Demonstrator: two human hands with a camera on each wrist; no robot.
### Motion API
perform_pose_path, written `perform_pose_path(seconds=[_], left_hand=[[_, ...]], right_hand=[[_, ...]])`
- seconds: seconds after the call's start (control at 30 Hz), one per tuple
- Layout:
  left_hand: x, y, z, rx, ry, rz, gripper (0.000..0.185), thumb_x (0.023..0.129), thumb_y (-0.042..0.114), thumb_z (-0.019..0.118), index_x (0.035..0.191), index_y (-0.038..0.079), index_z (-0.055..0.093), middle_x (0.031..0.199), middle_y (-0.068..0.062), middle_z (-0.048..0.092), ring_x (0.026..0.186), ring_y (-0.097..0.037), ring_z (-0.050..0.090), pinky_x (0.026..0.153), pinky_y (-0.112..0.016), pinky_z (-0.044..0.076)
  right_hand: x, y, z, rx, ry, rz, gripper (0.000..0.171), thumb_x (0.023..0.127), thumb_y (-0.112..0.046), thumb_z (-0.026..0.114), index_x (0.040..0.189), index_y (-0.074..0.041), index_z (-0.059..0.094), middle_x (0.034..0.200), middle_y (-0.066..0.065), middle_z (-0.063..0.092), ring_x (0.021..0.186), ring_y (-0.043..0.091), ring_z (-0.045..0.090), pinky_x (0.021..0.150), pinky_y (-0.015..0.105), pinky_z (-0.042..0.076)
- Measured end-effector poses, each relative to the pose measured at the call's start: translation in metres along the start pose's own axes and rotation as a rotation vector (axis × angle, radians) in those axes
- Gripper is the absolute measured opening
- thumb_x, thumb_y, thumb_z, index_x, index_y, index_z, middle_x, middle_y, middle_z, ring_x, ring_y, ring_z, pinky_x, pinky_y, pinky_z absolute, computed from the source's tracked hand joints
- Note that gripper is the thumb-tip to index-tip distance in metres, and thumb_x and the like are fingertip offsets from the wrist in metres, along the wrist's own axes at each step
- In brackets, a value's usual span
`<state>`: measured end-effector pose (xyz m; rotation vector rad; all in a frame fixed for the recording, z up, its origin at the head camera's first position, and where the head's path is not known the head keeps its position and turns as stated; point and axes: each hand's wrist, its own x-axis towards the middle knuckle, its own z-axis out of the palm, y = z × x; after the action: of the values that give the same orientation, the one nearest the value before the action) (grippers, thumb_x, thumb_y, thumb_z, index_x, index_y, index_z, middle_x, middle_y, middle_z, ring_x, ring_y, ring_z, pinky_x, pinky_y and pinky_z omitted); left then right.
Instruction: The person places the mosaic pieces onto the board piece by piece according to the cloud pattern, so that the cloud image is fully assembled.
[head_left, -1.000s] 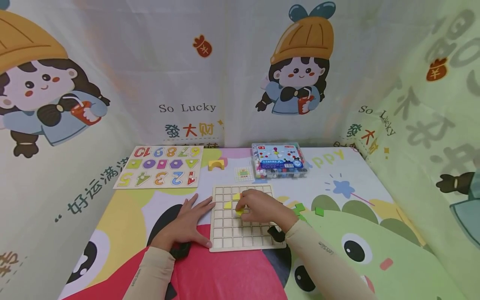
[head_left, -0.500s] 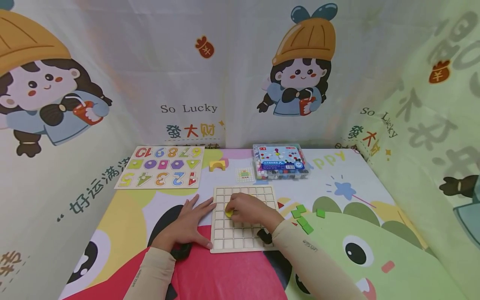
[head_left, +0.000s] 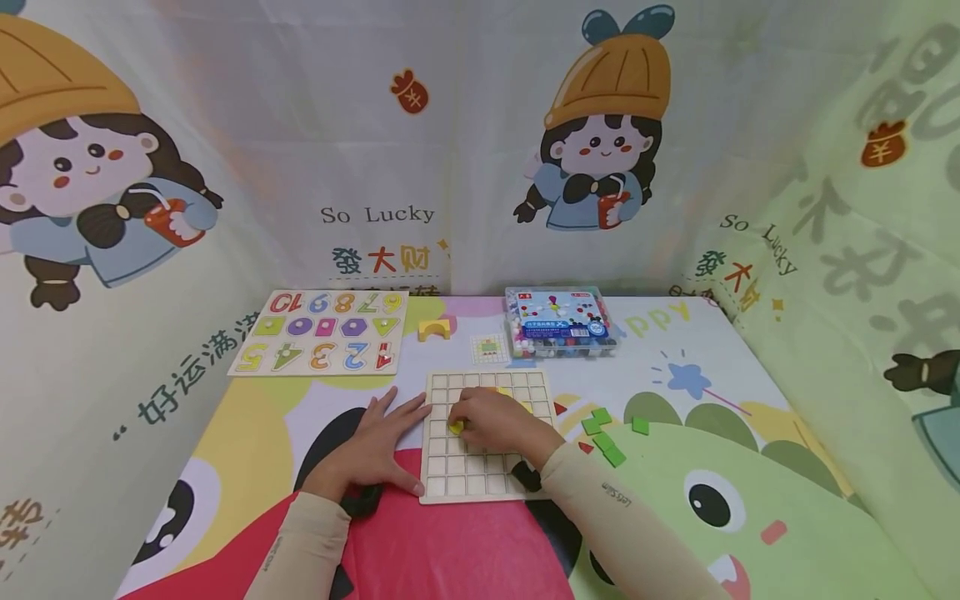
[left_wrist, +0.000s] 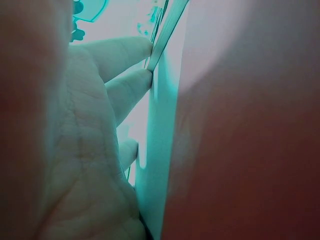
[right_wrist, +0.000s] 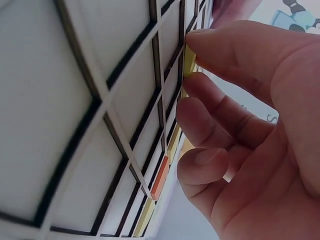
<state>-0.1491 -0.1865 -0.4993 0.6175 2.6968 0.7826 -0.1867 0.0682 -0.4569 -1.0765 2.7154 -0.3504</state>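
A pale wooden grid board (head_left: 447,467) lies in the middle of the table. My left hand (head_left: 375,446) rests at its left side, fingers spread, and in the left wrist view the fingertips (left_wrist: 145,77) touch the board's edge. My right hand (head_left: 498,421) is over the left-centre squares and pinches a yellow tile (head_left: 456,427) between thumb and finger. In the right wrist view that yellow tile (right_wrist: 189,61) stands on edge against the grid. Farther along the board sit an orange-red tile (right_wrist: 160,177) and a yellow tile (right_wrist: 144,218). The right hand hides several squares.
Green tiles (head_left: 609,450) and small red triangles (head_left: 586,448) lie right of the board. Behind it are a number puzzle board (head_left: 318,333), a yellow arch block (head_left: 433,331), a small pattern card (head_left: 490,348) and a clear plastic box (head_left: 561,322).
My right hand has moved left across the board with a yellow tile at its fingertips, then stayed nearly still over the last half second. The left hand keeps its place.
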Motion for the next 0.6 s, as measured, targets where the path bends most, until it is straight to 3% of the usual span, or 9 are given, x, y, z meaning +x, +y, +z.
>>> perform_pose_path(seconds=[0.4, 0.6], left_hand=[[0.0005, 0.0011, -0.0009, -0.005, -0.001, 0.002, 0.123, 0.059, 0.062, 0.094, 0.164, 0.027, 0.04, 0.176, 0.002, 0.028, 0.165, -0.042, 0.001, 0.13, -0.071, 0.001], [0.0013, 0.0016, -0.0013, -0.004, -0.001, -0.004, 0.123, 0.06, 0.06, 0.095, 0.165, 0.028, 0.039, 0.176, 0.002, 0.027, 0.165, -0.041, 0.001, 0.13, -0.071, 0.002]], right_hand=[[0.0, -0.0006, 0.0028, 0.023, 0.043, 0.016, 0.019, 0.096, -0.014, 0.075, 0.114, -0.019, 0.08, 0.107, -0.002, 0.069, 0.093, 0.011, 0.061, 0.083, 0.029, 0.059], [-0.0013, -0.0021, 0.0017, 0.025, 0.041, 0.032, 0.02, 0.098, -0.015, 0.073, 0.117, -0.018, 0.08, 0.11, 0.0, 0.07, 0.095, 0.012, 0.062, 0.086, 0.031, 0.06]])
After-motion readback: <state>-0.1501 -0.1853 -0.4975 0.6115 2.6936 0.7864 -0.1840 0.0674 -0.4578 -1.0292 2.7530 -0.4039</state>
